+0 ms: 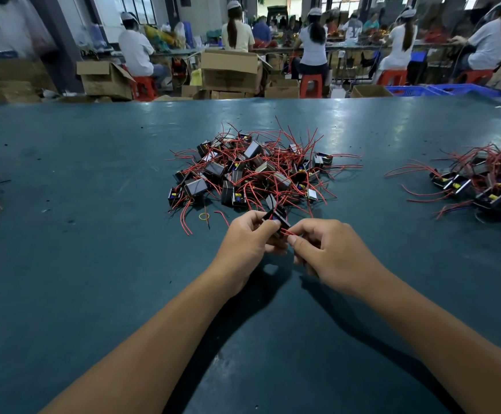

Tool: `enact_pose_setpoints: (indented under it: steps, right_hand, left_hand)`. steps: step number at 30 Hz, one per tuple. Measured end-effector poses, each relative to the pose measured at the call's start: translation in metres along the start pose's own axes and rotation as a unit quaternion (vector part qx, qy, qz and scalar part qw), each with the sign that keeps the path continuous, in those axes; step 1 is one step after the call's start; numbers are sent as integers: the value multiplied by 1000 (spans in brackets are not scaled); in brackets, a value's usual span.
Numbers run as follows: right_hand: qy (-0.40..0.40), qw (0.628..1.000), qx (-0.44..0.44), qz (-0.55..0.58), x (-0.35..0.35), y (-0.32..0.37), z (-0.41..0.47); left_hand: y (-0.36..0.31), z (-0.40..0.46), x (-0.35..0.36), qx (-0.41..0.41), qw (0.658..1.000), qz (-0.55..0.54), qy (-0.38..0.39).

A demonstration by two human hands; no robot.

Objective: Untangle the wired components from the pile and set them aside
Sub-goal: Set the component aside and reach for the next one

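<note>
Dark green worktable [94, 204]: small black boxy component with thin red leads [277, 218], just near the tangled pile [252, 171], gripped by left hand [244, 245]; right hand [329, 252] pinches its leads. Draw them out slowly, avoiding dragging neighbours

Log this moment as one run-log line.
left hand: grips black component | right hand: pinches its red wires | pile: behind

Pile [255, 171]: black and grey blocks trailing red wires, yellow bits showing. Worktop [79, 204] showing dark teal. Stools [311, 85] showing red behind.
</note>
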State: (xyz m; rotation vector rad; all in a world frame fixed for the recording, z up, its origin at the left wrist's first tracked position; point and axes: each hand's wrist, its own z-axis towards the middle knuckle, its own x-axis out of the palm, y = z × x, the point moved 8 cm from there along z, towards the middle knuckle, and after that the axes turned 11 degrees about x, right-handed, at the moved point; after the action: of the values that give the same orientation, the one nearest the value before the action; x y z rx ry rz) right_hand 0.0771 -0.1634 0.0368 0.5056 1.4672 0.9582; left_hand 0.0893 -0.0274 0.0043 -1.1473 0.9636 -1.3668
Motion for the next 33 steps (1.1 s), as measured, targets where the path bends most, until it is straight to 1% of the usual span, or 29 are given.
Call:
enact_pose_setpoints:
  steps: [5,12,18,23,25,28,29,30,32,33]
  right_hand:
    - [-25,999,21,-5,-5,-4,1]
    - [-41,998,43,-6,-18,-12,7]
    - [-37,998,49,-7,-24,-19,11]
    - [-54,997,55,-5,-33,-24,13]
    - [-59,996,61,-4,-37,-26,14]
    - [-53,995,80,-4,-42,-32,16]
    - [-45,995,87,-5,-42,-34,17]
    - [-34,995,92,-11,-42,-35,17]
    - [-3,995,96,-25,-39,-36,15]
    - [12,995,97,-31,-36,-37,14]
  left_hand:
    - [3,-1,1,-8,1000,20,16]
    - [1,1,-7,-17,1000,1,-16]
    - [-6,6,-22,13,996,81,-24]
    - [-6,8,-30,20,996,77,-29]
    - [-7,9,-33,22,996,88,-22]
    - [-4,10,-37,-2,992,126,4]
    - [-3,10,-38,-2,988,157,16]
    - [-5,11,-39,12,977,211,32]
    - [-11,11,-38,66,934,346,66]
    - [-14,10,-36,90,911,395,80]
